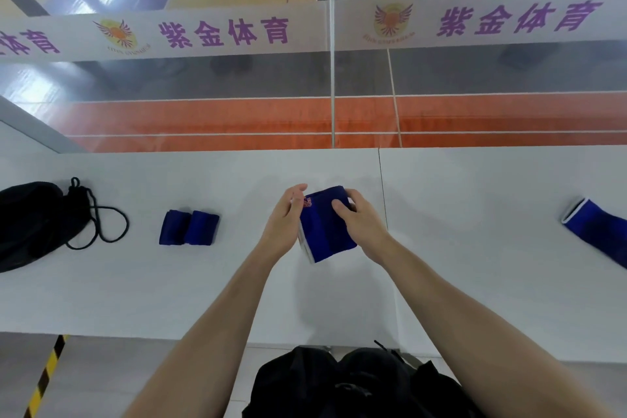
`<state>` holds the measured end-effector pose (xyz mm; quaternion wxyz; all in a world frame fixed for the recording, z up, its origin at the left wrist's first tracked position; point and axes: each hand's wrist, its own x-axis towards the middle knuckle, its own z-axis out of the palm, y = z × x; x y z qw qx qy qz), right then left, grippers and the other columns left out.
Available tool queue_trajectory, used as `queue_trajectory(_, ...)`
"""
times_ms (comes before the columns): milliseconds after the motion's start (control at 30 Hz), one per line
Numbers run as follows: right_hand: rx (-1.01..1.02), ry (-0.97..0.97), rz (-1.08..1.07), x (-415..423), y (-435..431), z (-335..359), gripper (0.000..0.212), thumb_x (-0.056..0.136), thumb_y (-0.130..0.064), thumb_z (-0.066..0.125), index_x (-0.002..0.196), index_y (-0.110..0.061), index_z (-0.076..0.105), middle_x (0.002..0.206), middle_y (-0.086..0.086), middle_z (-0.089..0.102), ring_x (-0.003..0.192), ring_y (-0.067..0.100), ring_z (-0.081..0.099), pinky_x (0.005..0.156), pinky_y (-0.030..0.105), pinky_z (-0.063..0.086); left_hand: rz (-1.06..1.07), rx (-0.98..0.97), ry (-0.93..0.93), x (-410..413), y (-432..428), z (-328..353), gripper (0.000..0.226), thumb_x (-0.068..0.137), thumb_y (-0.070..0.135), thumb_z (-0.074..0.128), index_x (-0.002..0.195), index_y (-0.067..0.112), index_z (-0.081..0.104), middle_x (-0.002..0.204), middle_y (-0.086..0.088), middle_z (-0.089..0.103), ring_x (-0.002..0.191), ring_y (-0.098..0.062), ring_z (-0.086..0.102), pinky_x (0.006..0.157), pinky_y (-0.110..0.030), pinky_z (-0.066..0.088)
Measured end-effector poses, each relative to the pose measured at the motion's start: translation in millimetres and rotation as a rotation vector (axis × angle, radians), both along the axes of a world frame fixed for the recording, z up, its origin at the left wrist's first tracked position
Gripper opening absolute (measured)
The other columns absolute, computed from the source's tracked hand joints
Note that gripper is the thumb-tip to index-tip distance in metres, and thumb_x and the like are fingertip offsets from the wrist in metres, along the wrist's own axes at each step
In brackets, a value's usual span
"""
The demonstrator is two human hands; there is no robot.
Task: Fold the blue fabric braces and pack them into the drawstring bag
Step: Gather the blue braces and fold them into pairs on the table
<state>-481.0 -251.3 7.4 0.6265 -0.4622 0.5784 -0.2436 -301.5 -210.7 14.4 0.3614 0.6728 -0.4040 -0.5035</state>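
A blue fabric brace with a white edge and a small red mark sits folded at the middle of the white table. My left hand holds its left side and my right hand presses on its top right, thumb on the fabric. Two small folded blue braces lie side by side to the left. A black drawstring bag rests at the far left, its cord looped on the table. Another blue brace lies unfolded at the far right edge.
A glass pane with a white banner stands right behind the table's far edge. A seam divides the tabletop near my right hand. Dark clothing shows below the table's near edge, and yellow-black floor tape runs at lower left.
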Motion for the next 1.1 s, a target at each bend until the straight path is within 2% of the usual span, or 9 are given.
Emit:
queue_trajectory(133,-0.031,-0.069,-0.022,3,12,-7,0.031,0.114,-0.033,0.051,0.139,-0.050,0.054,0.129,-0.011,0.071,0.115,0.018,0.071,0.091,0.047,0.068,-0.012,0.021,-0.044,-6,11,2,0.043,0.123,0.039,0.029,0.150,0.031,0.061,0.135,0.008,0.072,0.121,-0.012,0.071,0.094,-0.027,0.059)
queue_trajectory(300,-0.046,-0.021,-0.051,20,23,-18,0.017,0.110,-0.029,0.058,0.115,-0.044,0.062,0.118,-0.010,0.074,0.108,0.021,0.072,0.090,0.054,0.067,0.054,0.126,-0.020,12,40,-9,0.038,0.121,0.043,0.037,0.154,0.033,0.051,0.134,0.004,0.072,0.120,-0.015,0.073,0.103,-0.038,0.062)
queue_trajectory(467,0.019,-0.008,-0.002,39,35,-29,0.017,0.107,-0.029,0.062,0.120,-0.039,0.066,0.120,-0.004,0.074,0.110,0.025,0.073,0.092,0.051,0.066,0.131,0.114,-0.079,38,61,-27,0.031,0.117,0.031,0.047,0.136,0.039,0.069,0.113,0.003,0.082,0.110,-0.026,0.077,0.101,-0.052,0.064)
queue_trajectory(533,0.070,0.052,-0.024,47,38,-34,0.011,0.105,-0.029,0.065,0.111,-0.034,0.072,0.114,-0.002,0.077,0.108,0.027,0.074,0.090,0.050,0.065,0.158,0.105,-0.079,49,63,-30,0.032,0.114,0.035,0.056,0.138,0.048,0.072,0.115,0.009,0.083,0.111,-0.022,0.078,0.099,-0.048,0.065)
queue_trajectory(700,-0.029,0.155,-0.090,93,24,-38,0.012,0.107,-0.031,0.064,0.108,-0.027,0.075,0.108,-0.007,0.076,0.102,0.020,0.073,0.072,0.026,0.052,0.169,0.029,-0.225,93,53,-41,0.041,0.111,0.041,0.067,0.152,0.037,0.066,0.109,0.011,0.079,0.102,-0.007,0.074,0.071,-0.014,0.059)
queue_trajectory(767,-0.192,0.325,-0.007,113,19,-44,0.023,0.109,-0.032,0.060,0.127,-0.024,0.071,0.127,-0.008,0.071,0.112,0.018,0.072,0.083,0.025,0.053,0.092,0.082,-0.302,116,43,-49,0.049,0.111,0.044,0.063,0.159,0.039,0.056,0.112,0.008,0.077,0.101,-0.006,0.073,0.071,-0.018,0.058)
queue_trajectory(867,-0.394,0.581,0.316,132,24,-72,0.052,0.107,-0.038,0.062,0.155,-0.020,0.053,0.161,-0.001,0.050,0.140,0.024,0.056,0.110,0.038,0.050,-0.238,0.191,-0.548,152,33,-67,0.063,0.110,0.044,0.062,0.168,0.030,0.042,0.140,-0.004,0.069,0.123,-0.025,0.069,0.095,-0.040,0.061)
queue_trajectory(967,-0.392,0.738,0.706,133,45,-103,0.076,0.103,-0.051,0.063,0.169,-0.023,0.036,0.180,-0.001,0.021,0.165,0.025,0.023,0.131,0.045,0.032,-0.452,0.160,-0.751,178,33,-82,0.061,0.106,0.035,0.070,0.161,0.020,0.050,0.147,-0.008,0.062,0.134,-0.032,0.062,0.110,-0.049,0.054)
queue_trajectory(1100,-0.537,0.878,0.724,131,71,-122,0.079,0.104,-0.057,0.056,0.171,-0.025,0.032,0.183,0.005,0.011,0.170,0.028,0.009,0.136,0.049,0.018,-0.383,-0.080,-0.976,216,41,-92,0.035,0.101,0.024,0.072,0.134,0.016,0.069,0.135,-0.006,0.066,0.124,-0.035,0.063,0.110,-0.049,0.050)
